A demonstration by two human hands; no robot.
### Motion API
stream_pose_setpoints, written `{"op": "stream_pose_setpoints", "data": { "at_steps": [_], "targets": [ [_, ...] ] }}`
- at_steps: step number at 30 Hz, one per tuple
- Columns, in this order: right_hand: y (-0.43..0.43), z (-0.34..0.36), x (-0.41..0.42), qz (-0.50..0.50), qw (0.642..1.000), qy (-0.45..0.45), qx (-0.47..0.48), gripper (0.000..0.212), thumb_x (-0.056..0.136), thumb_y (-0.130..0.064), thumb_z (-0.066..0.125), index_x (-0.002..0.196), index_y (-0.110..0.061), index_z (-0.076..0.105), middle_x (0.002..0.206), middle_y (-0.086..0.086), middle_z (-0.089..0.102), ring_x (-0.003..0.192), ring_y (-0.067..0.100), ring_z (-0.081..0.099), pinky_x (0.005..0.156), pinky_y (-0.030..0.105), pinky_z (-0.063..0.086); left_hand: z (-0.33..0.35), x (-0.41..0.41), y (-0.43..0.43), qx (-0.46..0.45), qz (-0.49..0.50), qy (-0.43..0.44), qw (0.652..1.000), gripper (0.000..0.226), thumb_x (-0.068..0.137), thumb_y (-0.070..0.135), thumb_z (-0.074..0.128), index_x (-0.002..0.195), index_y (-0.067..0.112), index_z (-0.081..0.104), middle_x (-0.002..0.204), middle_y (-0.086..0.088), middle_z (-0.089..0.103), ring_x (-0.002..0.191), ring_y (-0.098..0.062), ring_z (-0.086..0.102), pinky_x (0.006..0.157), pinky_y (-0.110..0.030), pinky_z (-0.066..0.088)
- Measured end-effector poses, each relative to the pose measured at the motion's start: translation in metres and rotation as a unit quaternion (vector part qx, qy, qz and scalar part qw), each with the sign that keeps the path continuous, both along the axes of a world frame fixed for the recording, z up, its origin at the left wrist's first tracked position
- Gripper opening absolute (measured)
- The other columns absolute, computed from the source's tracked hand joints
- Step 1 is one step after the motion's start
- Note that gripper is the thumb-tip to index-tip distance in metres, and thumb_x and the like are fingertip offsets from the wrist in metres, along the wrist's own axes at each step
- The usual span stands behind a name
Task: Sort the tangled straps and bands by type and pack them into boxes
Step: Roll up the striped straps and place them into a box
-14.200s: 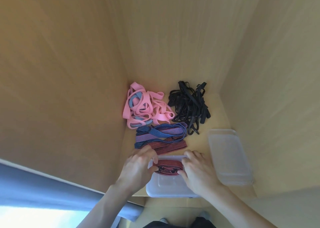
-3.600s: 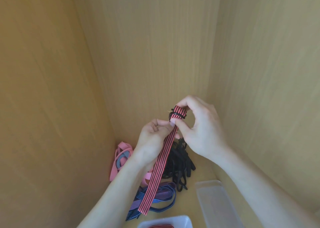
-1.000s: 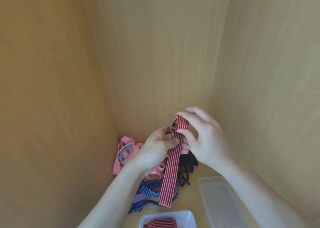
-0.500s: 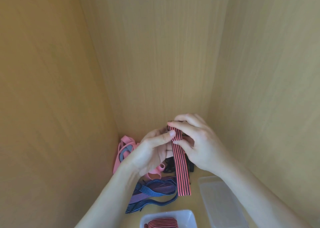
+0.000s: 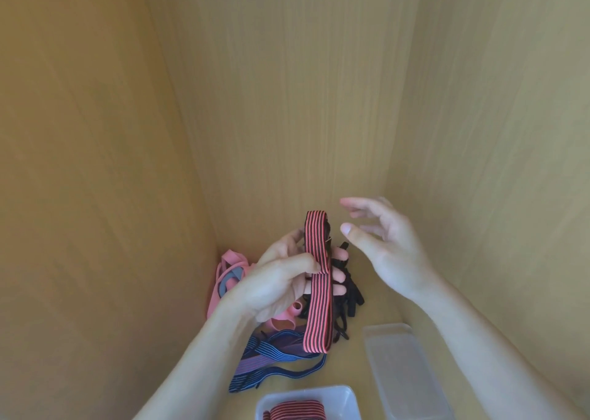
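Head view, left hand (image 5: 277,285): my thumb and fingers pinch the red-striped band (image 5: 317,292) near its middle. It hangs doubled over, raised above the heaps.
Head view, right hand (image 5: 383,247): fingers spread apart, gripping nothing, just right of the band's top fold.
Step in hand: folding this band for packing, as I judge it.
Method: bring my right hand to the top fold, keep both edges flush, fold down to box length, then lay it flat on its twin.
Red-striped count: two, one held and one folded band (image 5: 297,411) in the open box (image 5: 348,394).
Box count: one; lid (image 5: 402,365), one, lying to its right.
Blue-striped bands (image 5: 271,352): loose heap, number unclear.
Pink bands (image 5: 230,269): heap, uncountable.
Black straps (image 5: 348,298): tangle, uncountable.
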State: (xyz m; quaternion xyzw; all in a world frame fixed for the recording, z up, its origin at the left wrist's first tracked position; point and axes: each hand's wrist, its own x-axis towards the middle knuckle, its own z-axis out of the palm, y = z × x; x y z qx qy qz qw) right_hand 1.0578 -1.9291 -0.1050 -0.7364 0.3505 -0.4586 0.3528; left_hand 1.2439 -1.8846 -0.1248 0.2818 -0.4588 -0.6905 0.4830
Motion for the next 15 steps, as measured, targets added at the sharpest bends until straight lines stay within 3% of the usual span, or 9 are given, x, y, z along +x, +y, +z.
{"op": "stream_pose_setpoints", "data": {
  "at_steps": [4, 6, 8, 11, 13, 15],
  "targets": [
    [-0.006, -0.001, -0.001, 0.023, 0.995, 0.032, 0.088, 0.032, 0.091, -0.037, 0.066, 0.121, -0.025, 0.067, 0.124, -0.01, 0.061, 0.113, -0.005, 0.057, 0.097, 0.023, 0.044, -0.003, -0.004, 0.0, 0.009, -0.009, -0.012, 1.0, 0.062, 0.074, -0.011, 0.043, 0.135, 0.0, 0.039, 0.098, -0.013, 0.055, 0.077, -0.025, 0.054, 0.078, -0.046, 0.057],
    [-0.007, -0.003, 0.001, 0.039, 0.993, 0.029, 0.109, 0.042, 0.084, -0.051, 0.064, 0.117, -0.025, 0.07, 0.123, -0.007, 0.063, 0.114, -0.002, 0.059, 0.103, 0.025, 0.042, -0.006, -0.004, -0.002, 0.013, -0.016, -0.02, 1.0, 0.07, 0.071, -0.011, 0.04, 0.14, 0.0, 0.037, 0.093, -0.012, 0.051, 0.074, -0.024, 0.049, 0.073, -0.041, 0.053],
    [-0.007, -0.006, 0.003, 0.059, 0.991, 0.033, 0.117, 0.041, 0.086, -0.055, 0.065, 0.113, -0.025, 0.072, 0.121, -0.004, 0.065, 0.115, 0.004, 0.061, 0.108, 0.032, 0.041, -0.011, -0.004, -0.004, 0.015, -0.03, -0.038, 0.999, 0.08, 0.069, -0.011, 0.039, 0.145, 0.015, 0.039, 0.09, -0.011, 0.052, 0.072, -0.023, 0.049, 0.068, -0.039, 0.049],
    [-0.005, -0.01, 0.005, 0.075, 0.99, 0.036, 0.112, 0.026, 0.092, -0.047, 0.067, 0.104, -0.025, 0.073, 0.111, 0.005, 0.068, 0.092, 0.015, 0.07, 0.097, 0.04, 0.051, -0.017, -0.005, -0.006, 0.013, -0.018, -0.08, 0.997, 0.079, 0.069, -0.009, 0.043, 0.141, 0.025, 0.037, 0.091, -0.01, 0.055, 0.073, -0.024, 0.054, 0.068, -0.041, 0.047],
    [-0.004, -0.008, 0.005, 0.081, 0.99, 0.027, 0.11, 0.017, 0.095, -0.036, 0.068, 0.101, -0.02, 0.072, 0.099, 0.011, 0.07, 0.07, 0.023, 0.068, 0.081, 0.045, 0.056, -0.021, -0.006, -0.007, 0.008, 0.003, -0.102, 0.995, 0.075, 0.071, -0.009, 0.045, 0.14, 0.021, 0.036, 0.095, -0.013, 0.059, 0.076, -0.026, 0.058, 0.072, -0.04, 0.051],
    [-0.005, -0.006, 0.003, 0.094, 0.99, 0.016, 0.106, 0.011, 0.096, -0.026, 0.068, 0.1, -0.016, 0.072, 0.088, 0.011, 0.073, 0.066, 0.026, 0.064, 0.076, 0.046, 0.056, -0.023, -0.006, -0.006, 0.006, 0.014, -0.104, 0.994, 0.068, 0.075, -0.011, 0.046, 0.14, 0.01, 0.038, 0.104, -0.019, 0.064, 0.086, -0.029, 0.064, 0.082, -0.037, 0.055]
  ]
}}
